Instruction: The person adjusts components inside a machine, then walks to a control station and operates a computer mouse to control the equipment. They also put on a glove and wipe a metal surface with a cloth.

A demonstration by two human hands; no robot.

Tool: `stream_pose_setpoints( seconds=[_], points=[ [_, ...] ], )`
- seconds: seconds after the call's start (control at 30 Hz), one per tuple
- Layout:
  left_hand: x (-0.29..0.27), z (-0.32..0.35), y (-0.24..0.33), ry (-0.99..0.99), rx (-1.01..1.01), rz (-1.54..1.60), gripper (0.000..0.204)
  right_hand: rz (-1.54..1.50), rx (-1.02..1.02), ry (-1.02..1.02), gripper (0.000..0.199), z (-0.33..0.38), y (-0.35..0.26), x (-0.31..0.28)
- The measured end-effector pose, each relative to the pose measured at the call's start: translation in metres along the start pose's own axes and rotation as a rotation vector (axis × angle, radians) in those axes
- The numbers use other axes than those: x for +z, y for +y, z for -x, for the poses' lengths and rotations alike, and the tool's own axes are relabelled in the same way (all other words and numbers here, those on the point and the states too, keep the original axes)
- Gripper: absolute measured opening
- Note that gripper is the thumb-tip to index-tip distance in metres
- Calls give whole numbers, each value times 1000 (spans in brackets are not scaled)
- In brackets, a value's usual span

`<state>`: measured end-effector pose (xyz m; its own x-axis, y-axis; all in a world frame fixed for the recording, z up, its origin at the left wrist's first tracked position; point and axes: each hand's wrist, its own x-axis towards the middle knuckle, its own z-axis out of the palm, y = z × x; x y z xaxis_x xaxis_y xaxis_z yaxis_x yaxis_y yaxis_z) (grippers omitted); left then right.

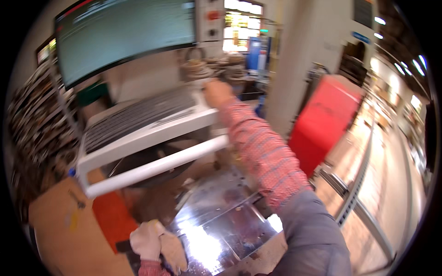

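My right hand (217,94), bare, reaches out to the right end of a white console shelf (147,138). Its fingers look curled, and whatever is under them is hidden and blurred. Beside it on the shelf lies a dark keyboard (142,117). Down at the lower left, my left hand (146,241) wears a whitish glove. It is closed against a limp, pale tan piece that looks like a loose work glove (174,252). This hand is next to shiny metal sheets (225,225).
A large monitor (126,39) hangs above the shelf, with a white bar (156,165) along the shelf's front. To the right stand a red machine housing (322,122) and a metal rail (357,184). A wooden board (69,230) with a small tool lies at the left.
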<state>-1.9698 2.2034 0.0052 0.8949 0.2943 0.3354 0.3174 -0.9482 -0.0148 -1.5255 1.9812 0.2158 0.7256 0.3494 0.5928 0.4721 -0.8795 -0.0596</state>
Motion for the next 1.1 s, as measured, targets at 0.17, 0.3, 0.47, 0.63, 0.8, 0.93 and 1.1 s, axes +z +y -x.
stream_pose_setpoints(
  seconds=[0.17,0.3,0.47,0.63,0.8,0.93,1.1],
  points=[
    [18,16,-28,-47,-168,302,59,-119,-69,67,22,2,-39,7],
    [12,8,-15,-61,-150,334,57,-98,-39,110,24,8,-18,5],
    [14,7,-17,-82,-138,294,57,-83,-53,91,24,4,-16,9],
    [19,7,-18,-80,-126,248,57,-78,-35,85,24,3,-15,14],
    [8,9,-14,-12,-131,316,50,-99,-52,80,24,-3,-22,20],
    [7,10,-12,65,-164,189,24,-21,-114,20,25,-3,-23,12],
    [-4,2,2,125,-93,231,28,-40,-37,91,28,7,-1,-2]
  ],
)
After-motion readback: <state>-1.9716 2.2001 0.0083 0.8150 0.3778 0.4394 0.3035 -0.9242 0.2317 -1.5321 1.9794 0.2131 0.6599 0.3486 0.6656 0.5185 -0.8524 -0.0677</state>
